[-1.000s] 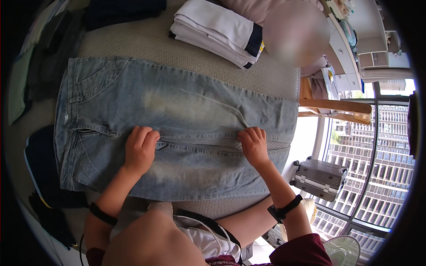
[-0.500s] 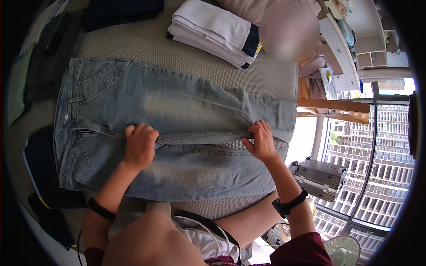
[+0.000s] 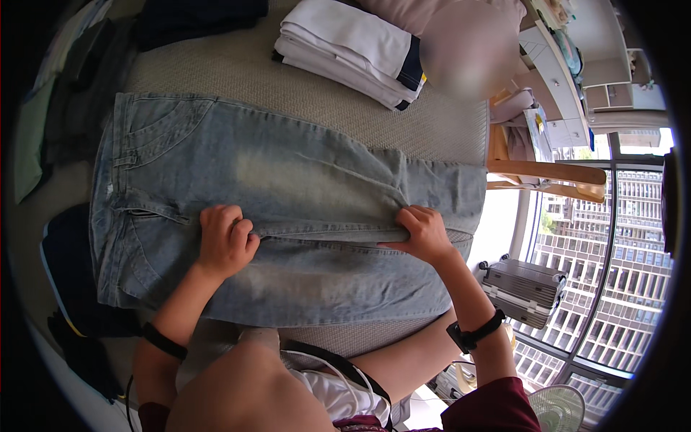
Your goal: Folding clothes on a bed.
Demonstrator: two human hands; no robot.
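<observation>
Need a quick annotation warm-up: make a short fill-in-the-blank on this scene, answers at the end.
1. The waistband of the blue jeans lies toward the picture's ____ side.
2. The left hand is nearer the waistband than the ____ hand is.
3. The folded stack beyond the jeans is mostly ____, with a dark panel at one end.
4. Below the suitcase in the picture, part of a round-grilled electric ____ shows.

Missing words: left; right; white; fan.
</observation>
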